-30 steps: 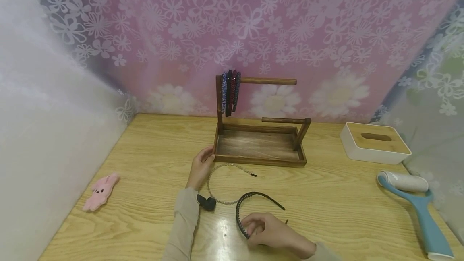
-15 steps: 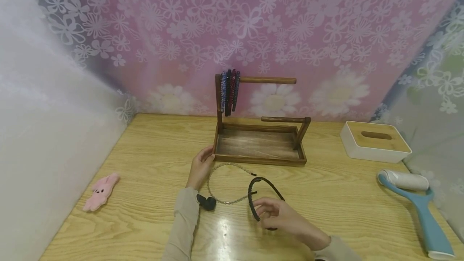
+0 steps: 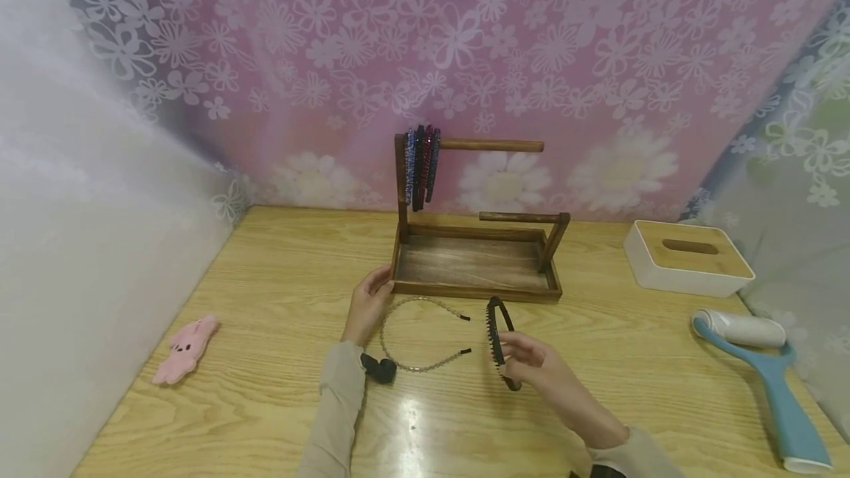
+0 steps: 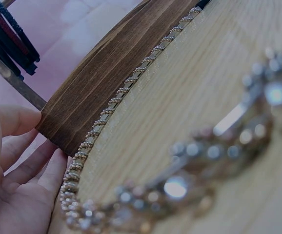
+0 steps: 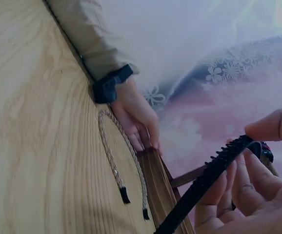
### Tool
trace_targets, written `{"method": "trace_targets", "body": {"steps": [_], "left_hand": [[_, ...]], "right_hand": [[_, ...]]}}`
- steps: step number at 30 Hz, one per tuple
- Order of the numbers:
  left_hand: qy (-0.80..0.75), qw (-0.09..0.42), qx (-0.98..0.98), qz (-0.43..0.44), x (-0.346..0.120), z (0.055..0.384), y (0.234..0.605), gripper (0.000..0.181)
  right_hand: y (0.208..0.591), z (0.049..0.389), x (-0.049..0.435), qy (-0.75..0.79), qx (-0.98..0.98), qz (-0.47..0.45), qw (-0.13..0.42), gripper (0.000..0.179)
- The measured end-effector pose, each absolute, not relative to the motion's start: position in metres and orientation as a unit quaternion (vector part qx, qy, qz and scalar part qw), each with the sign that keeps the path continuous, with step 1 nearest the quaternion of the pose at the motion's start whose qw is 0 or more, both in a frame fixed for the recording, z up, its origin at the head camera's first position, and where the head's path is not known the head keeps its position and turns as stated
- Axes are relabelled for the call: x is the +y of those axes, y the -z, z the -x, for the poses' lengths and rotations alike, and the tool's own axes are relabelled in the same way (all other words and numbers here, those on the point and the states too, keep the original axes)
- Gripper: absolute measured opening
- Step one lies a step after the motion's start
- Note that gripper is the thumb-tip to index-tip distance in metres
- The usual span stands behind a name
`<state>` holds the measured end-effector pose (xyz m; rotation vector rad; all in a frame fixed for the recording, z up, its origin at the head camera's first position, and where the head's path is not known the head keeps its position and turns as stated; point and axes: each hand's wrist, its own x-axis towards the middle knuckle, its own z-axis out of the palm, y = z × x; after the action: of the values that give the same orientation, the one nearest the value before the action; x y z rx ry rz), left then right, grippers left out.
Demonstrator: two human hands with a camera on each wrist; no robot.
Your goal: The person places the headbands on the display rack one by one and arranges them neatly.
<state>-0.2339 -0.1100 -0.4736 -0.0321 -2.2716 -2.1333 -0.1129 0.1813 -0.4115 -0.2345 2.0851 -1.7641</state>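
Note:
My right hand (image 3: 541,371) pinches a black toothed headband (image 3: 494,334) between thumb and fingers, holding it on edge above the table. The teeth along its inner side show in the right wrist view, where the headband (image 5: 204,183) slants past the rack. My left hand (image 3: 368,305) grips the near left corner of a wooden headband rack (image 3: 474,291), thumb and fingers at either side of that corner in the left wrist view. Several glittery headbands (image 3: 425,168) hang at the left end of the rack's upper bar. A beaded headband (image 3: 415,369) lies on the table before the rack.
A lower bar (image 3: 514,217) juts leftward from a post at the rack's right end. On the right stand a white tissue box (image 3: 680,279) with a wooden lid and a blue lint roller (image 3: 773,382). A pink plush toy (image 3: 186,351) lies at the left.
The right hand has lifted the black headband and carried it forward and to the right, turning it on edge. The left hand stays at the rack's corner.

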Motion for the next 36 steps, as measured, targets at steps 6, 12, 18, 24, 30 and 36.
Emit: {"method": "trace_targets", "body": {"steps": [6, 12, 18, 24, 30, 36], "left_hand": [[0.690, 0.017, -0.723, 0.002, -0.111, 0.246, 0.495, 0.041], [0.691, 0.020, -0.723, 0.000, -0.112, 0.250, 0.503, 0.040], [0.692, 0.016, -0.722, 0.003, -0.112, 0.247, 0.496, 0.040], [0.683, 0.013, -0.730, 0.013, -0.110, 0.234, 0.472, 0.040], [0.687, 0.016, -0.726, 0.019, -0.110, 0.234, 0.472, 0.040], [0.690, 0.014, -0.723, 0.019, -0.111, 0.235, 0.474, 0.041]], "right_hand": [[0.406, 0.113, 0.191, 0.631, 0.763, 0.041, 0.129, 0.055], [0.402, 0.116, 0.205, 0.624, 0.775, 0.011, 0.095, 0.053], [0.399, 0.121, 0.225, 0.605, 0.794, 0.026, 0.064, 0.051], [0.396, 0.133, 0.246, 0.608, 0.793, 0.046, 0.012, 0.037], [0.386, 0.149, 0.267, 0.594, 0.803, 0.052, -0.013, 0.042], [0.376, 0.171, 0.279, 0.604, 0.791, 0.084, -0.052, 0.047]]}}
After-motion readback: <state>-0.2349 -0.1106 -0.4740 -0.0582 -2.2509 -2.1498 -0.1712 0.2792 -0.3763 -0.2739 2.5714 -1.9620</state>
